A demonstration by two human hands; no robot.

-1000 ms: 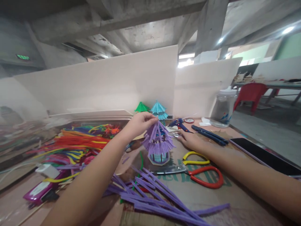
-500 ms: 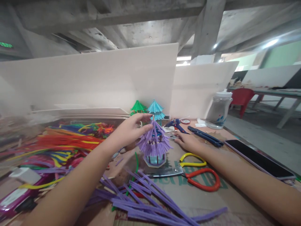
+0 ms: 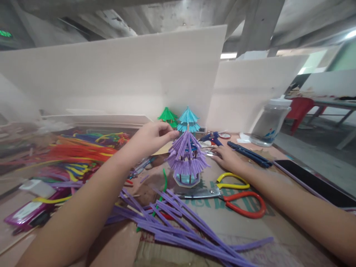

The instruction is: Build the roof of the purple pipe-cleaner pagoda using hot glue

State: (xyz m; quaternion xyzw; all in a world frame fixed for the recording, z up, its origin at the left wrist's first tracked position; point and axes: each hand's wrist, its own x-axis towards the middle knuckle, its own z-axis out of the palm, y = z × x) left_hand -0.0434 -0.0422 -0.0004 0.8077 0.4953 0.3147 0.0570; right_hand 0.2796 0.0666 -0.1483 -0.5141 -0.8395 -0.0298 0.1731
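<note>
Currently | left hand [image 3: 148, 141]: fingers open beside purple tower [image 3: 189, 157] | right hand [image 3: 228, 159]: fingers open | base edge [image 3: 187, 185] near scissors [image 3: 213, 193]

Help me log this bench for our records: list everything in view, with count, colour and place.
Tiered fuzzy-strip tower: 1, purple, centre
Tiered roofed models: 2, green and light blue, behind it
Loose fuzzy strips: several, purple, front
Fuzzy-strip pile: many, mixed colours, left
Metal scissors: 1, yellow-and-red handles, front centre
Glue gun: 1, blue, rear right
Long slim tool: 1, dark blue, right
Flat phone: 1, black screen, far right
Clear plastic bottle: 1, white lid, rear right
Glossy device: 1, magenta, left
Plastic chair: 1, red, right background
Small clutter: uncountable
Left hand: 1, bare, beside purple roof
Right hand: 1, bare, right of purple tower
</note>
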